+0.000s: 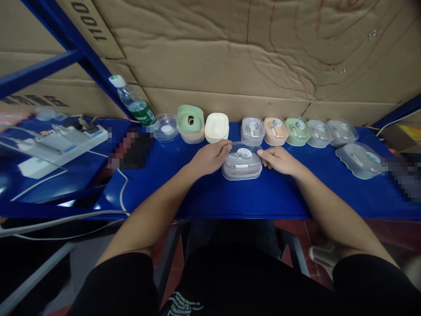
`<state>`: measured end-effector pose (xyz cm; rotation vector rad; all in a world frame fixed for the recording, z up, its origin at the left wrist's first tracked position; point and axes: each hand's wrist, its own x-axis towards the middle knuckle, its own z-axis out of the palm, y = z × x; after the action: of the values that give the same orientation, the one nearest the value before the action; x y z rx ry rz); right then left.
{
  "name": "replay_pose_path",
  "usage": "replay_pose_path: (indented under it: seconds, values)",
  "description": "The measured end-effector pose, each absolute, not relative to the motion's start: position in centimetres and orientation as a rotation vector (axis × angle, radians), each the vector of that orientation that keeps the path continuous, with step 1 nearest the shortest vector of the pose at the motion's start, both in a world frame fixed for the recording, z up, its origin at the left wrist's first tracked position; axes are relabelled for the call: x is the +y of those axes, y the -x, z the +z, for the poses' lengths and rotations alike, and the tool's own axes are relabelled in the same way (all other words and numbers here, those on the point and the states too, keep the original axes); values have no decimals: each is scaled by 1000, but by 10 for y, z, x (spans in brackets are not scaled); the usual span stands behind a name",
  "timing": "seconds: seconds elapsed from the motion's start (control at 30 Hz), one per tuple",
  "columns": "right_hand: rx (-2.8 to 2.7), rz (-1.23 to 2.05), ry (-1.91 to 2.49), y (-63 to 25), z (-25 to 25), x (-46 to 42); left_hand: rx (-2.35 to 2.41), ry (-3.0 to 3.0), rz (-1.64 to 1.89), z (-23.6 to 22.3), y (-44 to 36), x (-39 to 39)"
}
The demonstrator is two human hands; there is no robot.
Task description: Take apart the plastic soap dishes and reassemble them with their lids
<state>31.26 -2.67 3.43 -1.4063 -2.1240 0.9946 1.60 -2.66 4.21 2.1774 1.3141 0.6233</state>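
Observation:
A grey, see-through plastic food container (242, 174) sits on the blue table in front of me. Over it is a clear lid (251, 154) with a round sticker and a pale strip; whether it is fully seated I cannot tell. My left hand (213, 158) grips the lid's far left edge, fingers closed. At the right edge, my right hand (279, 159) pinches with thumb and fingers. Behind stand a grey lidded container (252, 131), a peach one (275, 131) and a green one (297, 132), with more grey ones to their right.
Cream bowls (216, 126), a green piece (190, 119) on a peach one, and clear round lids (166, 127) line the back left. A water bottle (136, 105) leans there. Another grey container (360, 161) stands right. A power strip (62, 149) and cables lie left; cardboard (204, 57) walls the back.

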Motion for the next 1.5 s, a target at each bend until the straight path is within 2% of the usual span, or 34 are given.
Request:
replay_pose_path:
  seconds: [0.5,1.03,1.3,1.4,1.5]
  values:
    - [-2462,821,1393,-315,42,-30,1286,-2299,208,39,-14,-25]
    - [-2452,995,1458,-319,44,-29,1347,-2294,261,39,-19,-26]
    - [-2356,454,1458,-318,43,-32,1295,-2300,244,37,-16,-22]
    - [-2309,252,1229,-310,43,-39,1344,-2307,251,37,-20,-24]
    - [-2392,222,902,-296,39,-47,1336,-2308,233,39,-24,-26]
